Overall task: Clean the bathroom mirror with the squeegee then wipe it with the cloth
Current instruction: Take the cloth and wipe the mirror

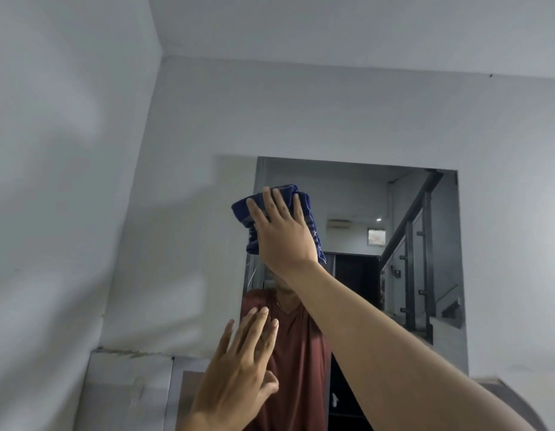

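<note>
A frameless mirror (425, 244) hangs on the grey wall ahead. My right hand (282, 231) presses a bunched dark blue cloth (254, 213) flat against the mirror's upper left part, fingers spread over it. Below it, my left hand (238, 374) is raised near the mirror's lower left edge, fingers apart and holding nothing. The glass reflects a person in a dark red shirt, partly hidden by my right arm. No squeegee is in view.
The mirror reflects a staircase with a black railing (419, 259) and a dark doorway. A side wall (67, 213) stands close on the left, meeting the mirror wall in a corner. A cracked ledge (133, 356) runs below at left.
</note>
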The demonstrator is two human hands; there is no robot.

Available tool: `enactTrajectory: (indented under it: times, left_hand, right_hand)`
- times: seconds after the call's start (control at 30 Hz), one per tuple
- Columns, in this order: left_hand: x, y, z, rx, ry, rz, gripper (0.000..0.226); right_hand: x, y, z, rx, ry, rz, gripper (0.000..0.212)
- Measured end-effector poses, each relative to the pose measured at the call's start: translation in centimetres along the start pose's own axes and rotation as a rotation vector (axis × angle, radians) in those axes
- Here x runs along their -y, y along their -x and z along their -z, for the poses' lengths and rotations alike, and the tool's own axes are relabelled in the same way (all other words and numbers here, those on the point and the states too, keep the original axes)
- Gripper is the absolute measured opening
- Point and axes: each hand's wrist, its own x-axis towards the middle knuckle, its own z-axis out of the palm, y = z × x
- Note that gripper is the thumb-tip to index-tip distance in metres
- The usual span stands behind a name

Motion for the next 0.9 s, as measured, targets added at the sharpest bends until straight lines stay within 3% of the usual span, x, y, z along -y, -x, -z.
enactTrajectory:
  times: [0.43, 0.63, 0.9]
  left_hand:
    - [-0.3, 0.2, 0.2, 0.049, 0.062, 0.028, 0.119]
    - [-0.3, 0.2, 0.3, 0.083, 0.071, 0.025, 0.118]
    - [-0.2, 0.2, 0.0, 0.069, 0.086, -0.014, 0.113]
  right_hand:
    - [-3.1, 6.7, -1.8, 0.003, -0.003, 0.102, 0.071]
    - [-6.6, 9.2, -2.1, -0.088, 0.024, 0.045, 0.070]
    - [-12.2, 12.1, -1.1, -0.188, 0.036, -0.171, 0.075]
